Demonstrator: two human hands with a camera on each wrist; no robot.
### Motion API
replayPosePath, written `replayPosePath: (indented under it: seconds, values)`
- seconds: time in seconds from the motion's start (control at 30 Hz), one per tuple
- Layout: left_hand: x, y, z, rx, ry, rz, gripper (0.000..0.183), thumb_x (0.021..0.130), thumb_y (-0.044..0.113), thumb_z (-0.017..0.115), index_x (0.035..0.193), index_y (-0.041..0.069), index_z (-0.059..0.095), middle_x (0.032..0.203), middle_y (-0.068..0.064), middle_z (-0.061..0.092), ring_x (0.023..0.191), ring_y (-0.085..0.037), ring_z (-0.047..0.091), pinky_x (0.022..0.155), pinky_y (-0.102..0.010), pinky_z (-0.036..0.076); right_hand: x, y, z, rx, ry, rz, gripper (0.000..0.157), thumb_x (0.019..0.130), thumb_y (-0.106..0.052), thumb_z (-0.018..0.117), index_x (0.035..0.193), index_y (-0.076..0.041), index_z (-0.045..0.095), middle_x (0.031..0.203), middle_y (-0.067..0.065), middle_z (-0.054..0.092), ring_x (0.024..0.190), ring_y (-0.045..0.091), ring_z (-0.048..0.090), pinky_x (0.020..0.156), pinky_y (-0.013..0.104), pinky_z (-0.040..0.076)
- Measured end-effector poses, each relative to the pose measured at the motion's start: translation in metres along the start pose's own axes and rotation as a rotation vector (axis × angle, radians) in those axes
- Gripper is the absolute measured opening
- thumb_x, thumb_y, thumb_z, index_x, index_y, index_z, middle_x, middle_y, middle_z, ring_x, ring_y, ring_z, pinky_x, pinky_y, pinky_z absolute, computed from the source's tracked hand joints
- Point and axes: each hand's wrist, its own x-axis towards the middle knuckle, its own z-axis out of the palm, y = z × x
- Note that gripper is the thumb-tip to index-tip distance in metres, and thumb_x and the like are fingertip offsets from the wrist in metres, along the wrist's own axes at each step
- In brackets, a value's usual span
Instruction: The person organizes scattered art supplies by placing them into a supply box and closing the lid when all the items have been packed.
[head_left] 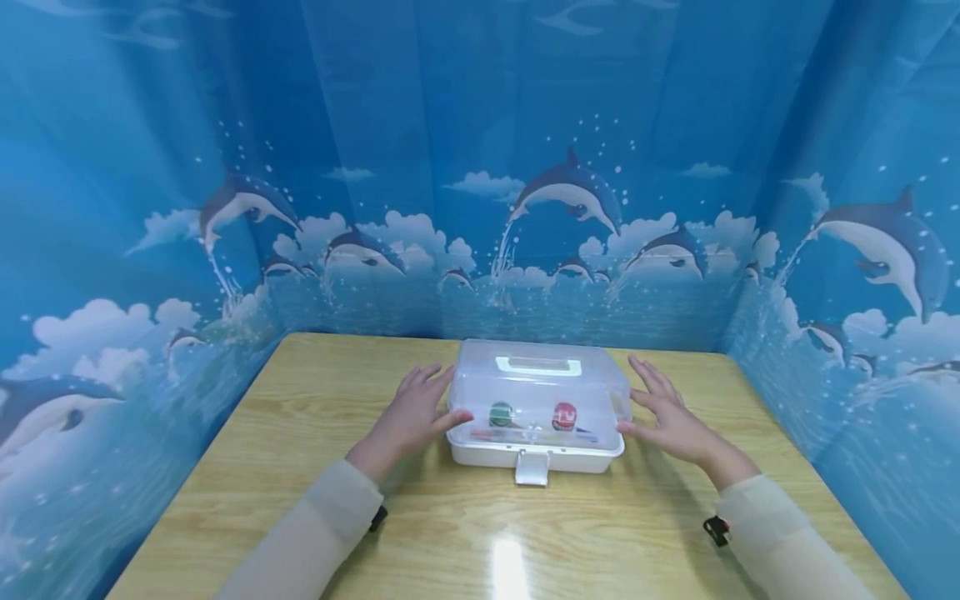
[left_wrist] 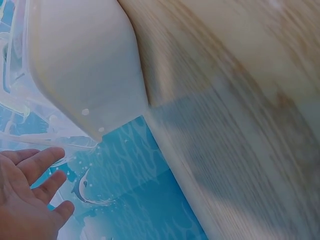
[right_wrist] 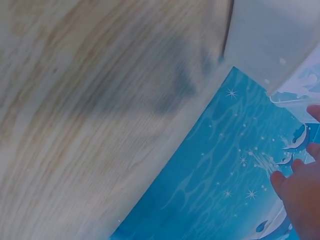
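Observation:
A white plastic storage box (head_left: 487,455) with a clear lid (head_left: 540,379) stands on the table, its lid down and its front latch (head_left: 532,468) sticking out toward me. Through the lid show a green round item (head_left: 501,414), a red round item (head_left: 565,416) and some thin coloured sticks. My left hand (head_left: 412,412) is at the box's left side, fingers spread, thumb by the lid's front corner. On the right side, my right hand (head_left: 671,421) has its fingers extended along the lid. The left wrist view shows the left fingers (left_wrist: 42,162) near the lid edge.
The box sits toward the back of the wooden table (head_left: 337,375). A blue curtain (head_left: 480,167) printed with dolphins surrounds the back and both sides. Dark straps show at both sleeves.

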Motion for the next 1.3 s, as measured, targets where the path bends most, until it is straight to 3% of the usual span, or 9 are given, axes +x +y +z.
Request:
replayPosePath:
  seconds: [0.2, 0.57, 0.9, 1.3]
  values:
    - [-0.001, -0.001, 0.001, 0.008, -0.008, 0.014, 0.091, 0.091, 0.062, 0.06, 0.157, 0.007, 0.03, 0.155, -0.014, 0.042, 0.149, -0.034, 0.026, 0.122, -0.053, 0.009, -0.001, 0.002, 0.004, -0.04, 0.008, -0.007, 0.076, 0.087, -0.042, 0.076, 0.134, 0.014, 0.054, 0.168, 0.009, 0.004, 0.152, 0.037, -0.005, 0.105, 0.081, 0.006]
    - [-0.003, -0.004, 0.009, 0.018, -0.038, -0.032, 0.098, 0.087, 0.068, 0.061, 0.159, 0.011, 0.026, 0.159, -0.014, 0.035, 0.149, -0.033, 0.024, 0.122, -0.052, 0.008, 0.0, 0.009, 0.01, -0.089, 0.011, -0.037, 0.077, 0.084, -0.045, 0.078, 0.137, 0.007, 0.056, 0.168, 0.013, 0.007, 0.152, 0.039, -0.003, 0.107, 0.078, 0.005]
    - [-0.004, -0.004, 0.014, 0.061, -0.043, -0.021, 0.106, 0.082, 0.071, 0.064, 0.159, 0.009, 0.026, 0.156, -0.013, 0.041, 0.148, -0.032, 0.027, 0.122, -0.051, 0.007, 0.001, 0.01, 0.017, -0.129, 0.004, -0.036, 0.081, 0.082, -0.049, 0.079, 0.144, -0.003, 0.053, 0.168, 0.014, 0.006, 0.151, 0.043, -0.001, 0.106, 0.08, 0.006]
    - [-0.004, -0.004, 0.017, 0.086, -0.035, -0.014, 0.106, 0.08, 0.065, 0.071, 0.158, 0.007, 0.028, 0.154, -0.013, 0.044, 0.147, -0.033, 0.029, 0.122, -0.054, 0.01, 0.0, 0.009, 0.021, -0.167, -0.005, -0.031, 0.085, 0.08, -0.052, 0.079, 0.145, -0.004, 0.052, 0.168, 0.013, 0.005, 0.15, 0.045, 0.001, 0.106, 0.079, 0.006]
